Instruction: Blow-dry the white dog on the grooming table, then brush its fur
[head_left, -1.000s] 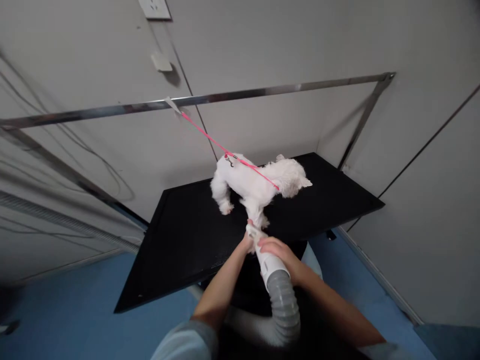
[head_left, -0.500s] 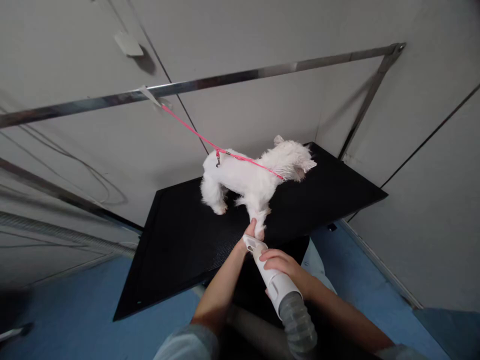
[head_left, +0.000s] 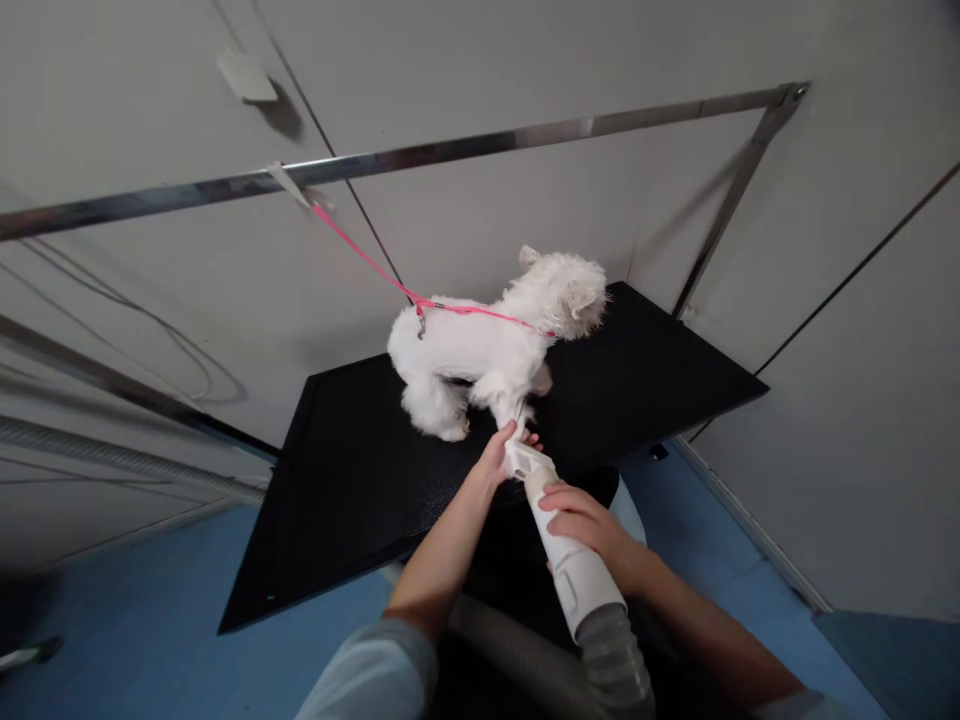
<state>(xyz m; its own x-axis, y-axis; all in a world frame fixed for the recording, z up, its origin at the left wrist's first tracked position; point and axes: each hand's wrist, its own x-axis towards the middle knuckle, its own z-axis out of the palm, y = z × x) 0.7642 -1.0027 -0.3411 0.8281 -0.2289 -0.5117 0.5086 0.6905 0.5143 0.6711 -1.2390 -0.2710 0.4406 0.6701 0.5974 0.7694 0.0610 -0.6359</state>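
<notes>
A small white dog [head_left: 480, 340] stands on a black grooming table [head_left: 352, 480], its head toward the right. My left hand [head_left: 504, 452] is closed around the dog's near front leg, low down by the paw. In my right hand [head_left: 581, 520] is a white dryer nozzle [head_left: 574, 565] with a grey ribbed hose [head_left: 615, 655] running down toward me. The nozzle's slotted tip is right by my left hand and the paw, partly covering both. A pink leash [head_left: 367, 258] runs from the dog's neck area up to a metal bar.
The metal bar [head_left: 450, 148] spans the back above the table, with a post [head_left: 739, 200] at the right. Grey walls stand close behind and to the right. Cables and another ribbed hose [head_left: 135, 460] lie along the left wall. The floor [head_left: 300, 640] is blue.
The dog's head has lifted and drawn back to the left. My left hand, with the leg, and the nozzle in my right hand have shifted slightly up the view.
</notes>
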